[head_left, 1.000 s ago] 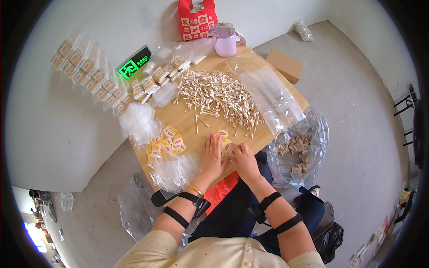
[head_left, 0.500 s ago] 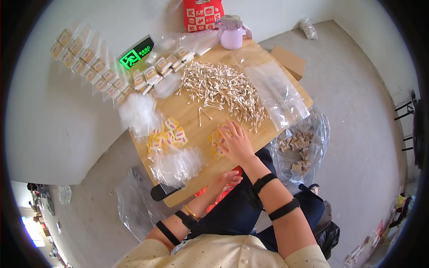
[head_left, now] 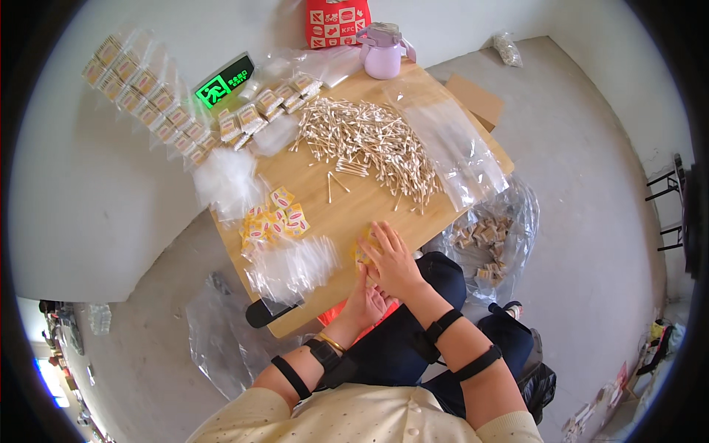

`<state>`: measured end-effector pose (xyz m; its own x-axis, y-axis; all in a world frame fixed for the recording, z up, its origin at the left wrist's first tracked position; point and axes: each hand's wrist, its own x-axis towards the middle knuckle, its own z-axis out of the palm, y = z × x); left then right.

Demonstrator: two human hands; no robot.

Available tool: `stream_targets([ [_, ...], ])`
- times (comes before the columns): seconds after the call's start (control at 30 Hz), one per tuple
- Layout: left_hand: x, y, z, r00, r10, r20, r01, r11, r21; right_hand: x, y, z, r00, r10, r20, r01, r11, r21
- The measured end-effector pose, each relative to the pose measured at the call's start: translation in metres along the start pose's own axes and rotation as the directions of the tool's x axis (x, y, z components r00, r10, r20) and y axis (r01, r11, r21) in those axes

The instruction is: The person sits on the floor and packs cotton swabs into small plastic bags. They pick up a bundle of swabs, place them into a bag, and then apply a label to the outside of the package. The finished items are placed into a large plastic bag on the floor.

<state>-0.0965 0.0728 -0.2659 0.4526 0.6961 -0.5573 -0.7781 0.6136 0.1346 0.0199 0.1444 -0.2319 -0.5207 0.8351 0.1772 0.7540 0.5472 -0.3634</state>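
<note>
At frame centre I'd keep my right hand (head_left: 391,258) flat, fingers spread on the yellow packet (head_left: 363,247), my left hand (head_left: 367,303) cupped open below the surface (head_left: 354,199) edge.

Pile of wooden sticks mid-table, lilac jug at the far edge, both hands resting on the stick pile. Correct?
Not quite. In the head view both hands, left hand and right hand, are at the near table edge, well apart from the stick pile. The lilac jug is at the far edge.
</note>
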Motion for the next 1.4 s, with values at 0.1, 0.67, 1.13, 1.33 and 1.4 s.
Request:
stream_targets([
  [0.1, 0.001, -0.002, 0.000, 0.996, 0.079, -0.052, -0.079, 0.997, 0.000, -0.020, -0.011, -0.009, 1.000, 0.002, 0.018, -0.002, 1.000, 0.031],
  [0.67, 0.013, -0.009, -0.009, 0.972, 0.060, -0.226, -0.072, 0.996, -0.046, -0.048, 0.009, -0.012, 0.923, 0.383, -0.027, -0.319, 0.804, 0.502],
  [1.13, 0.006, -0.007, -0.005, 0.983, 0.077, -0.168, -0.095, 0.990, -0.100, -0.023, 0.006, -0.006, 0.972, 0.222, -0.070, -0.177, 0.900, 0.397],
  [1.33, 0.000, -0.004, -0.011, 0.986, 0.079, -0.145, -0.096, 0.988, -0.120, -0.026, -0.004, -0.003, 0.984, 0.149, 0.093, -0.175, 0.892, 0.417],
  [1.4, -0.005, -0.004, -0.013, 0.986, 0.079, -0.147, -0.085, 0.996, -0.034, -0.028, -0.006, -0.009, 0.985, 0.153, 0.084, -0.174, 0.909, 0.379],
])
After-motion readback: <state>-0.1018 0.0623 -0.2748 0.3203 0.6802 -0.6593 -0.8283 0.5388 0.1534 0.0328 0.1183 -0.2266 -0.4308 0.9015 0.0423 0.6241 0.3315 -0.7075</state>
